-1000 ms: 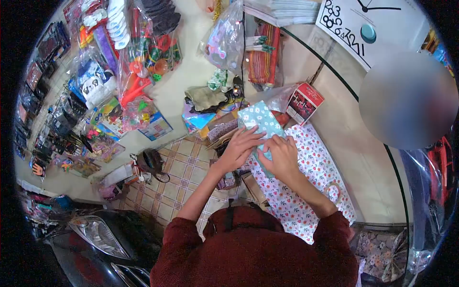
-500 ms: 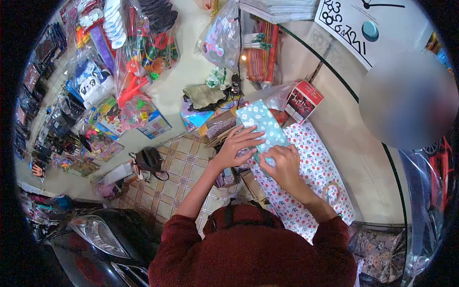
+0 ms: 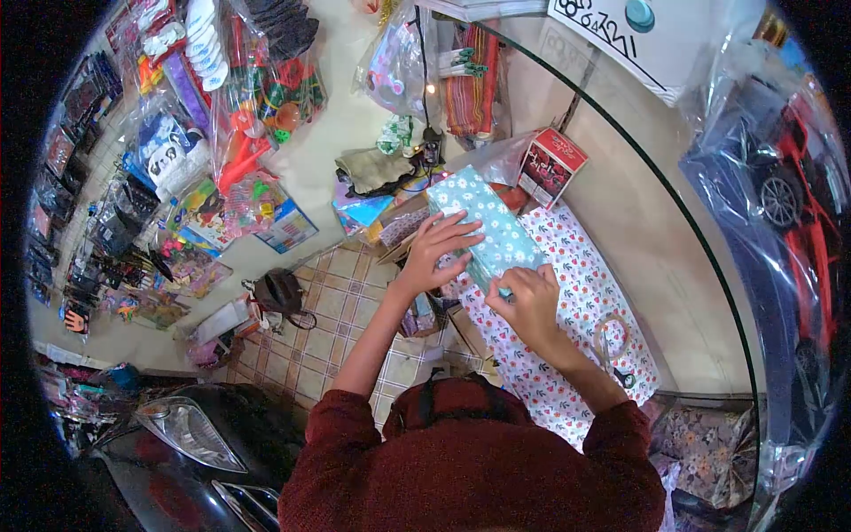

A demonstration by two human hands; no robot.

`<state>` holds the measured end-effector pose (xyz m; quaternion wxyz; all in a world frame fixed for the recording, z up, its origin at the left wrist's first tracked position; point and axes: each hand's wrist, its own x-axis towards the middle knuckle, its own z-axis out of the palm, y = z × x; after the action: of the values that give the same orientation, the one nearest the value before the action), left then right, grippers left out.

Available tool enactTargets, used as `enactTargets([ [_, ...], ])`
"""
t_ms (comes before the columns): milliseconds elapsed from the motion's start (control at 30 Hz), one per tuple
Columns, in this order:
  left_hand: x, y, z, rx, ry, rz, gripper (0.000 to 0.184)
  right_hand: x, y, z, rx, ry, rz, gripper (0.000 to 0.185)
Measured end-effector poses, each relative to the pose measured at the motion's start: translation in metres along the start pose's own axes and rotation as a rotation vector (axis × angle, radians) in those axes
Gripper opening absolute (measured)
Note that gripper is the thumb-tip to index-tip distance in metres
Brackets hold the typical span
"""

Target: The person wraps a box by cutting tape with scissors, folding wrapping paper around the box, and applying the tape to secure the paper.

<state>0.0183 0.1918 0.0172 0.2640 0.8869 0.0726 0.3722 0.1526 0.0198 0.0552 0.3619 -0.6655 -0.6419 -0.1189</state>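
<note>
A box-shaped package in teal paper with white daisies [image 3: 479,213] lies tilted on white floral paper [image 3: 576,284]. Across the package's left side rests my left hand [image 3: 437,255], its fingers spread over the top. At the package's near right end is my right hand [image 3: 529,301], with fingers bent and pinched on the edge of the teal paper. A roll of tape [image 3: 612,339] lies on the floral paper to the right of my right forearm, with scissors handles [image 3: 626,379] partly showing beside it.
Beyond the package stands a red and black box [image 3: 551,168] next to clear plastic. A folded olive cloth [image 3: 377,172] and colourful packets [image 3: 362,213] lie to the left. A glass edge [image 3: 656,168] curves along the right. Bagged toys [image 3: 253,142] hang at the upper left.
My right hand has moved down along the package to its near end and pinches there. My left hand stays spread on the package. The view has shifted, and the blurred shape at right is gone.
</note>
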Motion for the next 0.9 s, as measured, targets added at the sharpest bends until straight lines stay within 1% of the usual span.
enactTargets([
  [233,-0.003,0.006,0.016,-0.014,0.085,-0.033,0.035,-0.012,0.004,-0.014,0.076,0.054,0.026,0.02],
  [333,-0.004,0.007,0.02,-0.011,0.096,-0.031,0.034,-0.016,0.006,-0.013,0.059,0.068,0.019,0.02],
  [567,-0.006,0.017,0.013,0.014,0.051,-0.037,0.034,-0.023,0.007,-0.014,0.109,0.045,0.063,0.019],
  [733,-0.01,0.025,0.02,0.049,0.063,-0.021,0.035,-0.036,0.013,-0.022,0.122,0.045,0.079,0.02],
  [833,-0.015,0.034,0.025,0.092,0.065,-0.03,0.037,-0.042,0.011,-0.037,0.101,0.027,0.12,0.019],
  [900,-0.02,0.039,0.03,0.098,0.081,-0.039,0.037,-0.041,0.009,-0.05,0.142,-0.015,0.167,0.019],
])
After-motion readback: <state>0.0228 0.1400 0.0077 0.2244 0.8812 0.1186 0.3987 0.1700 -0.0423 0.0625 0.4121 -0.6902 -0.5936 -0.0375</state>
